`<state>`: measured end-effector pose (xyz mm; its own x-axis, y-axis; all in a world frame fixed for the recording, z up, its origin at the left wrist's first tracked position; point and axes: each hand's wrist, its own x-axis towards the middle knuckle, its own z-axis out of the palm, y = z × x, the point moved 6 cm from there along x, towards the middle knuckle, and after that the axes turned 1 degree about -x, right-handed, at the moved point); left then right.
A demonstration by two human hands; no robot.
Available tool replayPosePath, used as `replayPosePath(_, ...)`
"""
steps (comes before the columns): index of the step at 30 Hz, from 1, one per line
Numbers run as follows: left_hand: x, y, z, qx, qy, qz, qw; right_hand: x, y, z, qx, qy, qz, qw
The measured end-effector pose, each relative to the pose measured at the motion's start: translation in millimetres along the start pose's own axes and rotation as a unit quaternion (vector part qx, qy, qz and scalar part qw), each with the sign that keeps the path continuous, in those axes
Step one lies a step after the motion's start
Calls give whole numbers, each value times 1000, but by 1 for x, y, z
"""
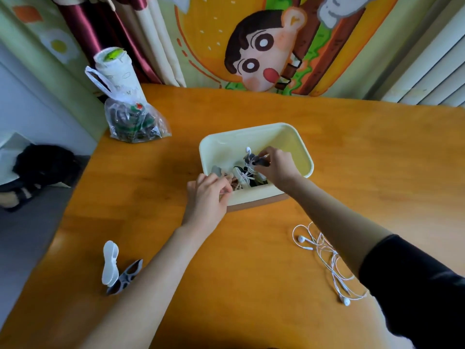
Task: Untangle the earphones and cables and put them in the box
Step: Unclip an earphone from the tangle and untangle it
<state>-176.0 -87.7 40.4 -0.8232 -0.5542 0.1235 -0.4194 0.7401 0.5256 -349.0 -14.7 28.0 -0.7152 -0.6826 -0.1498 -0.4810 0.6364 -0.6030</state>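
Observation:
A pale yellow box (297, 137) stands in the middle of the wooden table. Inside it lies a jumble of white earphones and dark cables (245, 172). My right hand (276, 165) reaches into the box and pinches a dark piece of the tangle with white wire hanging from it. My left hand (207, 195) rests at the box's near left corner, its fingers curled over the rim; whether it holds a cable there I cannot tell. A second pair of white earphones (327, 258) lies loosely spread on the table, under my right forearm.
A white clip (110, 263) and a grey clip (125, 277) lie at the near left. A clear plastic bag (134, 122) with dark items and a white cloth pouch (115, 71) sit at the far left corner. A cartoon curtain hangs behind the table.

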Motion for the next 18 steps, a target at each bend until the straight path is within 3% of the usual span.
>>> replayPosePath(8, 2, -2, 2, -22, 16, 7, 1000, 30, -6, 40, -56, -116, 33, 991)
replayPosePath(15, 1, -1, 2, -14, 11, 12, 1000, 26, -8, 41, -146, -147, 38, 978)
replayPosePath(18, -5, -1, 1, 0, 13, 30, 999, 11, -17, 29, -143, -106, -7, 984)
